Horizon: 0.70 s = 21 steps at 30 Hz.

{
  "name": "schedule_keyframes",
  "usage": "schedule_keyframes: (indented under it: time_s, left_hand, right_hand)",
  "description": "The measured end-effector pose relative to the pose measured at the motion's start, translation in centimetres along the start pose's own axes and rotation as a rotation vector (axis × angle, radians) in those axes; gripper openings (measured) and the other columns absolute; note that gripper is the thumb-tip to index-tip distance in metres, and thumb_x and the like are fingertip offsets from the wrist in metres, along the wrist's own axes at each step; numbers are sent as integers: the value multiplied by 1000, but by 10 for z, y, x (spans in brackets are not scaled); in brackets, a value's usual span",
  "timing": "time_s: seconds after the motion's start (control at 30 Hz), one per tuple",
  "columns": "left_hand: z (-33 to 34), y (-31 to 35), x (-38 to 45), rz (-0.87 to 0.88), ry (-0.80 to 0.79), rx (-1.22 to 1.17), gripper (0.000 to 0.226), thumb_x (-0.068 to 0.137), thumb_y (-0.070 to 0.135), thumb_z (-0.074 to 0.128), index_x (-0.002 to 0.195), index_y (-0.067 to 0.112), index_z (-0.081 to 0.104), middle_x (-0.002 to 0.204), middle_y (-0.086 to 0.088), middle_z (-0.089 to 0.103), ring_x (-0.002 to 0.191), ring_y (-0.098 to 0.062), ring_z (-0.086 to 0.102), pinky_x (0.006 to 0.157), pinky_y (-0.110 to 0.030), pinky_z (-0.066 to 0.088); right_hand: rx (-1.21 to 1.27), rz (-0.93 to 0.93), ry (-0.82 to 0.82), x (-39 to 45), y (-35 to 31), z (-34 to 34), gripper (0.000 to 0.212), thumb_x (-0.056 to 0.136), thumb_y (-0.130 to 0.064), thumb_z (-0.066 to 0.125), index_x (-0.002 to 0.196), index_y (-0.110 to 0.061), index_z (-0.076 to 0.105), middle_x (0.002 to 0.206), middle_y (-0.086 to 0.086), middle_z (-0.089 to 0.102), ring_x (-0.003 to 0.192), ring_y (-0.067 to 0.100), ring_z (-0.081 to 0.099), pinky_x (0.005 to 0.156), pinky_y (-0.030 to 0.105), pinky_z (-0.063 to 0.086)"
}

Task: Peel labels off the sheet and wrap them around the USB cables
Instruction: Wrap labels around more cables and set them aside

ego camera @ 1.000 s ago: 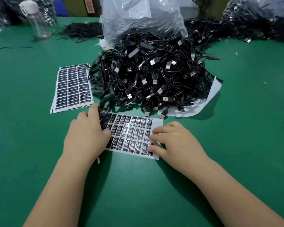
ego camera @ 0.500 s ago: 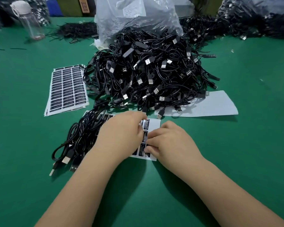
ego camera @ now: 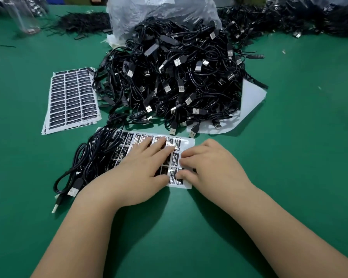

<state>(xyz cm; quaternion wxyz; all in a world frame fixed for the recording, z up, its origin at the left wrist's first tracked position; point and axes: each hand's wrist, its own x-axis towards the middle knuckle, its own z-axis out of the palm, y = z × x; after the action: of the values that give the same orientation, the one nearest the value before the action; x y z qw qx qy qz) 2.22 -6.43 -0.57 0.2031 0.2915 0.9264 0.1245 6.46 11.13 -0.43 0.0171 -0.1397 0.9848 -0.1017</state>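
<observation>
A white sheet of black labels [ego camera: 186,144] lies on the green table in front of me. My left hand [ego camera: 141,173] rests flat on it, fingers spread over the labels. My right hand [ego camera: 211,165] is at the sheet's right edge, fingertips pinching at a label near the lower right corner. A small bundle of black USB cables [ego camera: 92,159] lies over the sheet's left end, plugs pointing toward me. Behind it rises a big pile of black USB cables [ego camera: 175,77].
A stack of full label sheets [ego camera: 72,99] lies at the left. A blank white backing sheet [ego camera: 249,109] sticks out from under the pile at right. A clear plastic bag [ego camera: 161,13] stands behind the pile. More cables [ego camera: 289,19] line the far edge. A clear bottle [ego camera: 26,19] stands far left.
My left hand pulled a bundle of cables out to the left of the sheet, then came to rest flat on the labels. My right hand stayed at the sheet's right edge.
</observation>
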Motion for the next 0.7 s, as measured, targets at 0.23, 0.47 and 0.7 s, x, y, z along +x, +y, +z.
schedule_keyframes:
  time_s: [0.23, 0.47, 0.7]
  left_hand:
    - [9, -3, 5, -23, -62, 94, 62, 100, 48, 20, 145, 39, -21, 138, 20, -39, 134, -10, -37, 104, -28, -24]
    - [8, 1, 5, -36, -57, 87, 62, 100, 48, 21, 147, 38, -19, 150, 16, -33, 137, -11, -35, 104, -28, -24]
    - [3, 6, 3, -66, -60, 51, 64, 100, 46, 27, 148, 40, -15, 153, 17, -28, 139, -11, -31, 106, -28, -22]
  right_hand:
    - [50, 16, 55, 3, -2, 2, 34, 93, -48, 48, 104, -27, 72, 115, -19, 63, 96, 12, 39, 86, 21, 29]
    - [107, 12, 149, -1, -4, 0, 17, 89, -37, 61, 95, -27, 73, 98, -10, 68, 96, 13, 49, 84, 26, 36]
    - [1048, 121, 1, -8, 23, -13, 7, 69, -32, 79, 69, -28, 73, 95, -15, 70, 85, 5, 65, 78, 15, 50]
